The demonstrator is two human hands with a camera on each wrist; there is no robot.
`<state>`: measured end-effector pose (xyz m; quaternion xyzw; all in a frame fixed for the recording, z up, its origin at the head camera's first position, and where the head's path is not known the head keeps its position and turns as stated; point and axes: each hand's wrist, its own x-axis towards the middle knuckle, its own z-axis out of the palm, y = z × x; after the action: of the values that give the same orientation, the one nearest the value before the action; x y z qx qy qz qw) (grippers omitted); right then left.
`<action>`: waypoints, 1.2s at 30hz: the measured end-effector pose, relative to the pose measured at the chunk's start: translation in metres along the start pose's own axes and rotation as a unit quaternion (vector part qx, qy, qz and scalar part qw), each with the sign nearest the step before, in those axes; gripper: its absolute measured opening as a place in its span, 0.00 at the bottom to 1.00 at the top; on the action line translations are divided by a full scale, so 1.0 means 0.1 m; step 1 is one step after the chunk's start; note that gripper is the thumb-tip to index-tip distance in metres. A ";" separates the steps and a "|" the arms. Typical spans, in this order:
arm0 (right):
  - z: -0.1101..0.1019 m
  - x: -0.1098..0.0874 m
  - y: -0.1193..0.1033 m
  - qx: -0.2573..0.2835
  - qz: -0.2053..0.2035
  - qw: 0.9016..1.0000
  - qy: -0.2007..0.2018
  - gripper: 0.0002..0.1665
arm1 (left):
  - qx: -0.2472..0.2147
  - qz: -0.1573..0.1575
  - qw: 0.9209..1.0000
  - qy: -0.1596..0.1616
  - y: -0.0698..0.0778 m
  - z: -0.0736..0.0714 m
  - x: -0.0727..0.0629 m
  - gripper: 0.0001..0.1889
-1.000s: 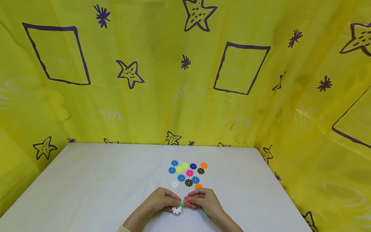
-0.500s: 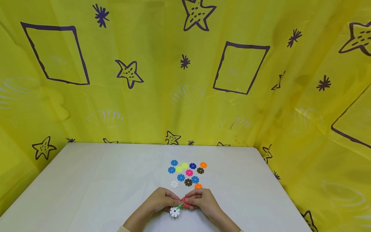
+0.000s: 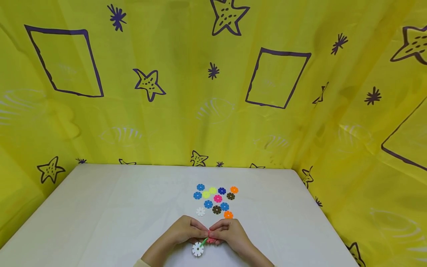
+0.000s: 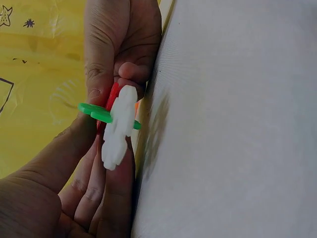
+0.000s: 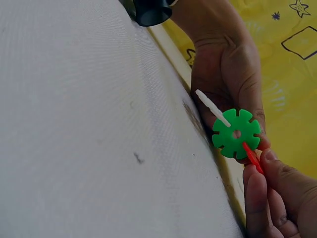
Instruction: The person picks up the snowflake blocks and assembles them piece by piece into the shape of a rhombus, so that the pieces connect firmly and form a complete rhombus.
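Left hand and right hand pinch a red disc slotted to a green disc bearing a white disc; likely light, stiff, best rim-held.

On the head view I'm losing part of the red disc behind the left hand and right hand; from the left wrist, the white disc is hiding some. On the right wrist, the top edge is cropping a black object I'm not recognising.

Green notched plastic disc, white notched plastic disc: smooth. White tabletop: matt, finely textured. Yellow printed curtain: creased, cloth-like.
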<state>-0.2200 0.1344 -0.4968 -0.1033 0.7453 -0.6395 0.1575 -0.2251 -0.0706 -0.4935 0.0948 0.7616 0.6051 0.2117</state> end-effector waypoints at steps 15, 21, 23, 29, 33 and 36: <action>-0.02 0.01 -0.01 0.008 0.017 1.000 -0.006 0.14 | 0.000 -0.003 1.000 0.021 -0.01 0.01 0.00 0.07; -0.09 0.00 -0.01 0.029 0.024 0.999 -0.016 0.16 | -0.001 -0.007 1.000 0.021 -0.02 0.01 0.00 0.06; -0.13 0.00 -0.04 0.033 0.025 0.999 -0.016 0.17 | 0.004 -0.009 1.000 0.023 -0.01 0.02 0.00 0.06; -0.40 0.04 -0.10 0.007 0.009 1.000 0.013 0.21 | 0.021 -0.022 0.999 0.030 0.02 0.03 -0.01 0.07; -0.58 0.09 -0.13 -0.027 -0.002 0.998 0.058 0.20 | 0.023 -0.031 0.999 0.029 0.03 0.03 0.00 0.06; -0.66 0.13 -0.13 -0.049 -0.004 0.995 0.090 0.18 | 0.022 -0.035 0.999 0.029 0.03 0.03 0.00 0.06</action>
<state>-0.2571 0.1882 -0.4765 -0.0560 0.7865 -0.6095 0.0824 -0.2238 -0.0668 -0.4914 0.0556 0.7834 0.5829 0.2084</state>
